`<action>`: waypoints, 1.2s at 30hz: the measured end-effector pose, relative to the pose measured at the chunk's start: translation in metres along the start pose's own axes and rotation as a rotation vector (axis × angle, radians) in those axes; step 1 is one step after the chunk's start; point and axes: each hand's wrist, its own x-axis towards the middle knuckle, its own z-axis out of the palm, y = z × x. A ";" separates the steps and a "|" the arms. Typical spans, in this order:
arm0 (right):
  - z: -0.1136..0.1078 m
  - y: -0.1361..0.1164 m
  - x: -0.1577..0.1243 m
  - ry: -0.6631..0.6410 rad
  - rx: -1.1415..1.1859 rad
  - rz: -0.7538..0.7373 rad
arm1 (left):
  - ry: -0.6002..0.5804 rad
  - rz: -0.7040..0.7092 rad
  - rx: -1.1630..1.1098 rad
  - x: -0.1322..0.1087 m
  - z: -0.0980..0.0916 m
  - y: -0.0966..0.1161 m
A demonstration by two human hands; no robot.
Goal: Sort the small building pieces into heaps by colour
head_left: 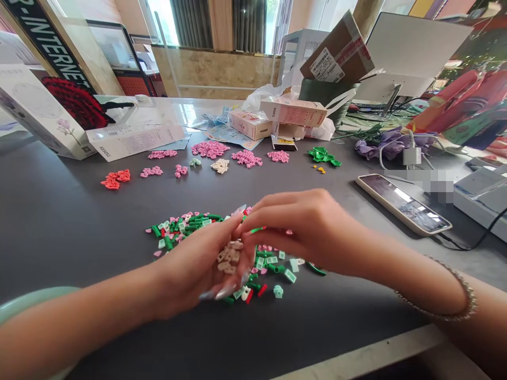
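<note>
My left hand [206,245] is cupped palm up above a mixed pile of small building-block pieces [194,224]. Several cream-coloured block pieces [229,257] lie in its palm. Over that palm arches my right hand [301,227], its fingers drawn together near the left fingers; whatever its fingertips hold is hidden. Green, mint, pink, red and white pieces spread beneath and around both hands. A mint block piece [278,291] sits apart at the pile's near side. Part of the pile is covered by the hands.
Sorted groups lie farther back: red pieces [115,178], pink pieces [209,149], cream pieces [219,166] and green pieces [324,155]. A phone [404,203] with a cable rests at right. Boxes [253,124] and purple flowers [390,142] stand behind.
</note>
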 end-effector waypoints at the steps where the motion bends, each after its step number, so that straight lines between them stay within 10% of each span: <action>1: -0.006 0.000 -0.001 0.005 -0.041 0.029 | 0.042 -0.002 -0.009 0.000 0.000 0.000; 9: -0.022 -0.001 -0.009 -0.647 -0.294 0.431 | 0.258 0.096 -0.107 0.003 0.002 0.011; 19: -0.014 0.001 -0.006 -0.724 -0.458 0.444 | 0.353 0.253 -0.148 0.008 -0.010 0.022; 29: 0.005 -0.002 0.012 -0.528 -0.056 0.282 | 0.386 0.340 -0.169 0.013 -0.021 0.030; 36: 0.020 -0.008 0.024 -0.746 -0.286 0.060 | 0.403 0.313 -0.169 0.011 -0.017 0.031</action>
